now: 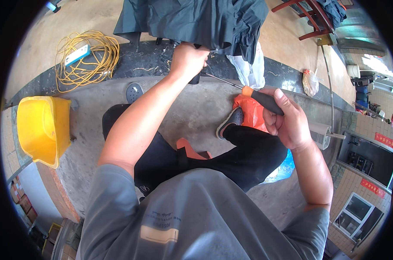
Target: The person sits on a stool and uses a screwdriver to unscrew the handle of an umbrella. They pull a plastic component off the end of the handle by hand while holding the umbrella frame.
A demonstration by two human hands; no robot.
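Right hand point(287, 117): fingers wrapped on the black-and-orange handle of a screwdriver point(262, 99), out over the right knee. Shaft points left and away, tip end right by a black part point(195, 79) (contact unclear from here). Left hand point(189, 60): fingers clenched around that black part, just under the hem of the dark cloth point(196, 24). Red-orange bag point(252, 113) on the floor beside the right shoe, white plastic bag point(250, 71) beyond it. Yellow bin point(40, 125) off left, coiled yellow cable point(104, 67) behind it.
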